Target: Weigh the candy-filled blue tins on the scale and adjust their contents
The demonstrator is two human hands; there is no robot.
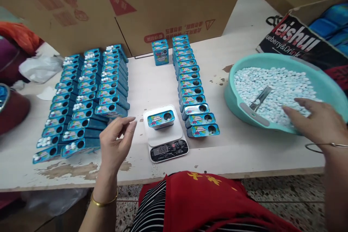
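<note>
My left hand (pixel 115 143) is above the table, left of the scale, its thumb and index finger curled together with nothing visible between them. On the white digital kitchen scale (pixel 152 137), a blue candy tin (pixel 161 119) stands upright with its round opening facing up. The scale's display is lit. My right hand (pixel 317 121) reaches over the near right rim of a turquoise basin (pixel 231 94), thumb and fingers apart. Small white and pale blue candies (pixel 285 83) fill the basin, and a metal scoop (pixel 261 98) lies among them.
Left of the scale stand several rows of blue tins (pixel 84 114), many with white candies on top. Another column of tins (pixel 191 81) stands right of the scale. A large cardboard box (pixel 130 7) blocks the back. An open carton (pixel 295 38) holding blue packs stands at far right.
</note>
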